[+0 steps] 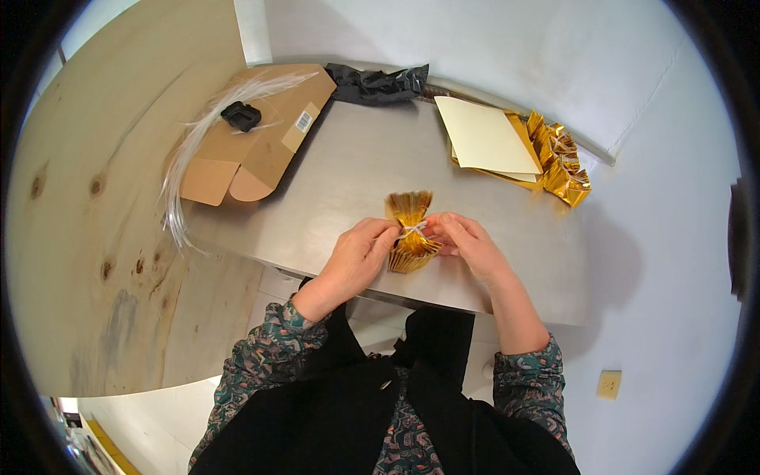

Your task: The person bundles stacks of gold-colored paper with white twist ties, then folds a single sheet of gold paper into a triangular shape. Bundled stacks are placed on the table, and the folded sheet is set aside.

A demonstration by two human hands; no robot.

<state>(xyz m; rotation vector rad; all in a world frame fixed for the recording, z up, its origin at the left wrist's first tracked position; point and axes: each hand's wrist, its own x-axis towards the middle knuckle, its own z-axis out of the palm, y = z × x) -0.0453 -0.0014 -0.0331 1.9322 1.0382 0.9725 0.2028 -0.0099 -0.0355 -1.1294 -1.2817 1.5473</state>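
Note:
A pleated bundle of gold foil [411, 255] is fanned out at both ends and cinched at its waist by a thin white tie [413, 229]. It is just above the grey metal table, near the front edge. My left hand [362, 249] grips the bundle's left side at the waist, thumb and fingers pressed together. From the other side, my right hand [465, 239] is closed at the tie, its fingertips pinched by the white strand. What lies inside those fingertips is too small to make out fully.
At back left, a brown cardboard box [265, 150] carries long clear-white strips [194, 150] and a small black plastic object [241, 116]. Crumpled black plastic [378, 85] lies by the wall. Cream sheets [484, 136] and several tied gold bundles [564, 162] sit back right. A wooden board [119, 237] borders the left.

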